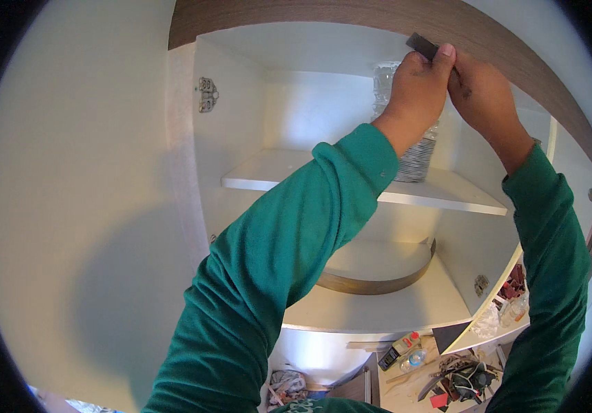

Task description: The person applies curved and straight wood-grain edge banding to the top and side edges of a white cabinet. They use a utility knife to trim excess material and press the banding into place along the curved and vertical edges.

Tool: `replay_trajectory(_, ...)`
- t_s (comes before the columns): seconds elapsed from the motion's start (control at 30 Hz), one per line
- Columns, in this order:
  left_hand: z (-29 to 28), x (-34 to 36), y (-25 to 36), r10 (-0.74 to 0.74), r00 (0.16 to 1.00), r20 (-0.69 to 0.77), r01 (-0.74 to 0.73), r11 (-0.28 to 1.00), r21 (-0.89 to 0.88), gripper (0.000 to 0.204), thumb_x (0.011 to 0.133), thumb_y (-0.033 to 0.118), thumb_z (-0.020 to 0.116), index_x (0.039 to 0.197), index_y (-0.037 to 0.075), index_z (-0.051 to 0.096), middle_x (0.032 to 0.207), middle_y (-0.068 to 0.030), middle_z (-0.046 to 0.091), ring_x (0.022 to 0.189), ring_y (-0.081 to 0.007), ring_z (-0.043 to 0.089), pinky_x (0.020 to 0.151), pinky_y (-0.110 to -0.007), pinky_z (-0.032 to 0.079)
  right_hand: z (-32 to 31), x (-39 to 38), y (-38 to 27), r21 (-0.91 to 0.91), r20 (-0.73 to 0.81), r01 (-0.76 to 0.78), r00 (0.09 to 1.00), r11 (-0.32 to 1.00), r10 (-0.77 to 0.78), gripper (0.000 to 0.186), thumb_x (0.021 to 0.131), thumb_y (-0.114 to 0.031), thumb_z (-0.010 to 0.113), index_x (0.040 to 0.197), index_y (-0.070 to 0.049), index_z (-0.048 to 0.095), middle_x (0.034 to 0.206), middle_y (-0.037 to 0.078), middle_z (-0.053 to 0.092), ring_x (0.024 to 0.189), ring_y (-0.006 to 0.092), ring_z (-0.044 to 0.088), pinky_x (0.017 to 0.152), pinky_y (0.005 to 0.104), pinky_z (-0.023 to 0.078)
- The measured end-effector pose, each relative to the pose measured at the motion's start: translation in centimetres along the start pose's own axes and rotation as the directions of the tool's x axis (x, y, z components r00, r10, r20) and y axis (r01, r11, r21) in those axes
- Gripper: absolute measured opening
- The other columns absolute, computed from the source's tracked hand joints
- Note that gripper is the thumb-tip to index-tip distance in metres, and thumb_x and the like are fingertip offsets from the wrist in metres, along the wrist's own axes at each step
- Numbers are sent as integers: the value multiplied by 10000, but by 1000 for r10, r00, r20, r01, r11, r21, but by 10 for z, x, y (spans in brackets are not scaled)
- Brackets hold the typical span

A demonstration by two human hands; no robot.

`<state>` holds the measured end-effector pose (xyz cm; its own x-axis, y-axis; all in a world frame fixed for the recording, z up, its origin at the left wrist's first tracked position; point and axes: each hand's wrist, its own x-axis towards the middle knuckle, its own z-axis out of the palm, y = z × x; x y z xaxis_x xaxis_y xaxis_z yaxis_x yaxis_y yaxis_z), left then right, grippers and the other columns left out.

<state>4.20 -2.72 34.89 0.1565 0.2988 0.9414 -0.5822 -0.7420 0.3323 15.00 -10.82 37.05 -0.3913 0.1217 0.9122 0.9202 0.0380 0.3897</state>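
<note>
My left hand is raised to the top edge of the open cabinet, and its fingers and thumb pinch a small dark flat piece, something like a strip or a block, that sits against the wood-coloured upper edge. My right hand is just beside it, touching the left one, its fingers pressed on the same edge; I cannot tell if it grips the piece or only pushes on it.

Behind my hands, on the white shelf, stands a clear plastic bottle, and near it a stack of plates. Lower, a curved wooden board lies on the cabinet's bottom panel. Far below, tools and a small bottle are scattered on a worktop.

I think the risk is this: my pinch is small and my arms are stretched high, so the dark piece may slip and fall. Also my left forearm is close to the bottle and can knock it over.
</note>
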Motion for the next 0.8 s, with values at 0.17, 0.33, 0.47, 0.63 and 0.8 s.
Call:
replay_trajectory(0.17,16,3,-4,-79,997,-20,80,995,65,472,990,484,542,931,17,583,867,-75,631,774,-170,581,735,-330,501,0,-7,16,57,-61,5,998,998,-1,194,948,-249,569,1005,-78,640,796,191,680,731,422,653,656,492,521)
replay_trajectory(0.33,31,7,-11,-73,991,-113,83,992,90,539,979,460,559,974,-78,583,902,-183,657,838,-252,627,752,-372,497,-4,-10,20,68,-40,-43,998,997,46,189,949,-249,565,1004,-88,648,787,181,681,730,411,653,658,494,515)
replay_trajectory(0.47,17,6,-9,-38,999,-36,39,999,21,542,982,461,550,985,-79,585,929,-200,657,859,-267,627,777,-382,495,3,-6,16,10,-77,-7,997,1000,8,196,946,-264,560,1011,-104,651,795,169,687,739,397,657,668,498,515)
replay_trajectory(0.63,34,7,-12,-30,998,-54,30,1000,-1,534,983,458,550,960,-74,590,898,-180,660,830,-250,627,761,-373,498,-8,-9,27,70,-32,-48,998,996,50,191,930,-271,561,992,-114,650,804,166,687,754,416,646,672,513,508)
replay_trajectory(0.8,14,6,-7,-7,1000,-30,7,1000,-26,529,984,455,551,965,-72,585,907,-185,661,831,-256,627,762,-377,498,-7,-2,15,0,-86,52,995,999,-52,186,926,-263,562,981,-110,652,782,145,692,738,400,654,669,500,515)
